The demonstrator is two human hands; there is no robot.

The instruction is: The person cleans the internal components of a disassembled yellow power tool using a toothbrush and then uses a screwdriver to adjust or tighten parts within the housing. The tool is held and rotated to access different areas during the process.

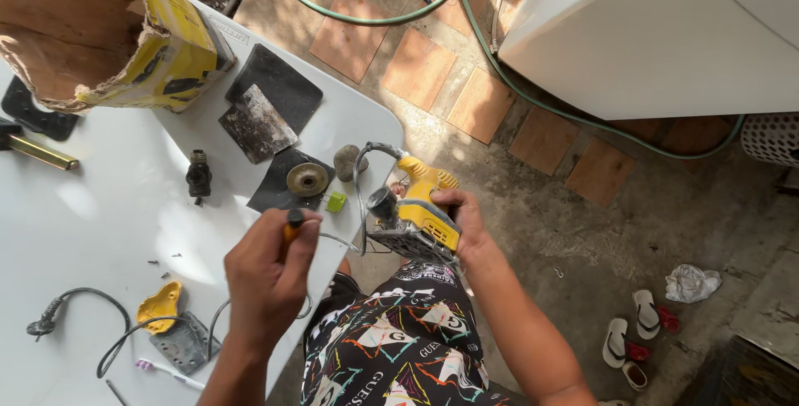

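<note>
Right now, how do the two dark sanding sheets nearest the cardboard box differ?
The upper black sheet looks clean and evenly dark; the lower worn sheet is streaked grey and scuffed. The upper one looks larger, and the lower one overlaps its edge. Both lie flat on the white table, untouched by either hand.

Outdoor home repair spot, a yard or back patio used as a makeshift workshop. Sunlit white counter (100, 215) strewn with power-tool parts, screws and sandpaper sheets (275, 81). Ground is rough concrete with loose square tiles (420, 65); green garden hose (533, 94) runs across it. White household appliance (649, 32) stands at far right; flip-flops (632, 335) lie on the ground.
</note>
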